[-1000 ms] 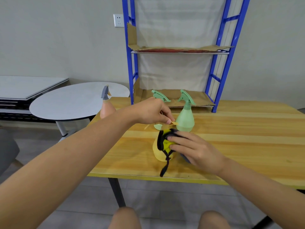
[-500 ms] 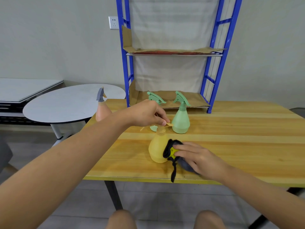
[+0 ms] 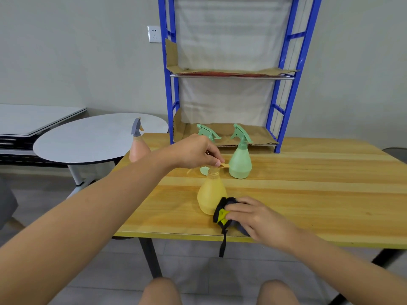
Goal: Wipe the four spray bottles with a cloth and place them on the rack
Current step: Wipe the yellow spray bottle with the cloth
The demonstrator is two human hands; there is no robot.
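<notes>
A yellow spray bottle (image 3: pixel 210 195) stands upright near the front of the wooden table (image 3: pixel 308 194). My left hand (image 3: pixel 196 151) grips its trigger head from above. My right hand (image 3: pixel 256 217) presses a dark cloth with a yellow patch (image 3: pixel 222 213) against the bottle's lower right side. One green spray bottle (image 3: pixel 240 158) stands behind it, and a second green bottle (image 3: pixel 208 134) is partly hidden by my left hand. A peach bottle with a grey trigger (image 3: pixel 137 144) stands at the table's far left corner.
A blue metal rack (image 3: pixel 284 73) with cardboard-lined shelves stands at the back of the table. A round grey table (image 3: pixel 92 137) sits to the left, beside a low flat bench. A strap of the cloth hangs over the table's front edge.
The cloth and my right hand have slid from the top front of the yellow bottle down to its lower right side. My left hand keeps hold of the trigger head.
</notes>
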